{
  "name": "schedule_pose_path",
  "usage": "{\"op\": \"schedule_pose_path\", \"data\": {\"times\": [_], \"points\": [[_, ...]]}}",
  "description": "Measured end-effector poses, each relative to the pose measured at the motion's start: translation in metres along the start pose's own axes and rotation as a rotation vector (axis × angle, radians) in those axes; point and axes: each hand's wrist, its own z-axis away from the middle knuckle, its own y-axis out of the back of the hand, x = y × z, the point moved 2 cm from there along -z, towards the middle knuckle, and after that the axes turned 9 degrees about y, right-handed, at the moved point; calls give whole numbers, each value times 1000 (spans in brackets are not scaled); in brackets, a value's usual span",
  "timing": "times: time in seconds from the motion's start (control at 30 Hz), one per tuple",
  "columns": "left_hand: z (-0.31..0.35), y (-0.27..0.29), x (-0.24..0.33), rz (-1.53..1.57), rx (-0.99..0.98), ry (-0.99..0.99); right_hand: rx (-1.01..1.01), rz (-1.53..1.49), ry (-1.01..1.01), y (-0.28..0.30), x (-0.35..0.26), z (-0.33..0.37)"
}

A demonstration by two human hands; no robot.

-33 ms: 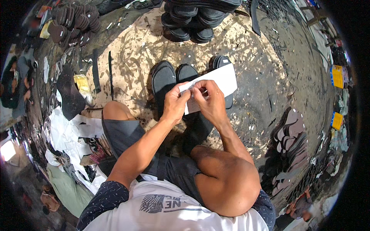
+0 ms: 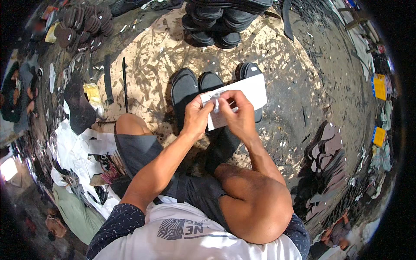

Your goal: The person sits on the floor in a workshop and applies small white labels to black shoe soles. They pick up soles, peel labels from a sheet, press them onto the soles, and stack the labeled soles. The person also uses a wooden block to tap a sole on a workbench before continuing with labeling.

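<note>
While the left hand [image 2: 197,117] is gripping the near left end of a white sheet [image 2: 252,90] between thumb and fingers, the right hand [image 2: 239,115] is bending its thumb and fingers together over the same sheet; whether they are pinching anything, I cannot tell. The sheet is lying above three groups of dark soles [image 2: 184,84], partly covering the middle and right ones. Beneath them a tan work surface [image 2: 147,50] is showing dark smears and scattered scraps, its right part turning grey-black. A thin black strip [image 2: 125,84] is resting toward its left edge, and a tall pile of black soles [image 2: 225,21] is standing at its far end. Around it, brown soles [image 2: 86,26] are heaping up at far left, white offcuts [image 2: 76,149] are spreading beside the left knee, and grey-brown soles [image 2: 327,160] are leaning in a row at right. Yellow-and-blue packages [image 2: 379,86] are sitting near the room's right edge.
</note>
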Motion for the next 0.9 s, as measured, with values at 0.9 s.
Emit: {"op": "schedule_pose_path", "data": {"times": [0.9], "points": [[2, 7, -58, -806, 131, -232, -145, 368, 360, -40, 112, -114]]}}
